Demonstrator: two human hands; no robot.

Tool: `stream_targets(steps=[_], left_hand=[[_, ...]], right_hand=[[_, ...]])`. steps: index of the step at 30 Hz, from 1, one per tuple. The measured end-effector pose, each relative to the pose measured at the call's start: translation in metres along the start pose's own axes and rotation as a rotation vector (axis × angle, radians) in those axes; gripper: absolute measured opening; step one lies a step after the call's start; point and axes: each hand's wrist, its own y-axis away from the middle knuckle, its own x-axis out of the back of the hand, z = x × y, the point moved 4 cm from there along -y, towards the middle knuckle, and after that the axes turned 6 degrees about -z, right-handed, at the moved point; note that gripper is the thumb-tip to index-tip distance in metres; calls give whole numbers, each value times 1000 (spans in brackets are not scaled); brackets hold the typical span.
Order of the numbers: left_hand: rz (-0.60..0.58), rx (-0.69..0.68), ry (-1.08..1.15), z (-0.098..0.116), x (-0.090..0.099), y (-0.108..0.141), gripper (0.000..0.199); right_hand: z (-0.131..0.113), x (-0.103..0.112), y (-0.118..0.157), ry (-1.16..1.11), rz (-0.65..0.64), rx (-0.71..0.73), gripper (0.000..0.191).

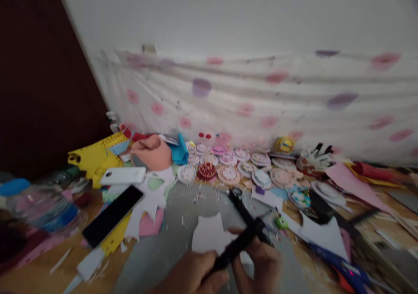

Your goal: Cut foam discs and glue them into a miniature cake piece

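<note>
The black tool (237,247) slants above the grey mat (152,252), its lower end gripped by the left hand (200,270), the right hand's (261,263) bent fingers around its upper part. Both wrists are cut off below; blur obscures the tool's tip. White paper (208,232) lies partly hidden behind.

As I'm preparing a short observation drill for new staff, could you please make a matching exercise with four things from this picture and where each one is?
Things:
1. Black tool
2. Clear bottle
3. Dark red round piece
4. Blue tool

Places:
A. Among paler round pieces, towards the curtain
B. At the picture's lower right
C. Gripped in the left hand
D. Near the picture's left edge

Right pairs: 1-C, 2-D, 3-A, 4-B
</note>
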Motion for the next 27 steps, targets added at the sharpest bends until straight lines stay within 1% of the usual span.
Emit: stream_targets(steps=[1,2,3,4,5,6,7,8,10,11,13,14,15,16,18,19,20,22,24,27], left_hand=[[9,-2,-49,1,-3,1,37],[5,-16,-94,2,-4,2,36],[-19,-27,-129,4,-4,3,36],[-50,-24,-154,5,-4,5,37],[-71,-36,-169,7,-2,6,37],[-79,-59,-168,9,2,8,36],[-70,-83,-151,10,6,9,34],[-41,-108,-122,11,12,11,33],[52,-148,-67,10,23,15,30],[102,-163,-66,9,28,16,27],[187,-188,-139,2,34,16,24],[214,-197,-203,-3,35,13,29],[226,-202,-272,-9,34,9,41],[223,-201,-338,-17,32,3,57],[178,-203,-448,-35,25,-13,92],[141,-206,-487,-43,22,-23,103],[113,-208,-514,-51,20,-32,106],[78,-223,-528,-63,19,-50,103],[88,-258,-508,-68,22,-65,101],[143,-297,-493,-69,26,-80,112]], right_hand=[[0,2,3,-33,44,68,21],[2,1,5,-12,16,88,26],[3,0,5,51,-26,96,26],[6,-1,3,81,-57,65,23],[10,0,0,47,-76,15,17],[16,1,-4,-21,-72,-68,9],[22,3,-9,-91,-52,-157,8],[29,4,-14,-143,-50,-223,14],[40,4,-25,-230,-93,-308,21],[46,3,-32,-265,-134,-329,22],[57,-1,-43,-394,-221,-375,24],[62,-5,-47,-492,-257,-403,26],[67,-10,-51,-602,-278,-433,29],[72,-15,-53,-719,-282,-464,35],[79,-25,-52,-902,-241,-515,39],[81,-30,-50,-940,-206,-530,36],[83,-34,-47,-957,-171,-541,31],[86,-41,-40,-965,-117,-560,20],[87,-45,-33,-969,-75,-582,14],[89,-45,-31,-972,-16,-620,13]])
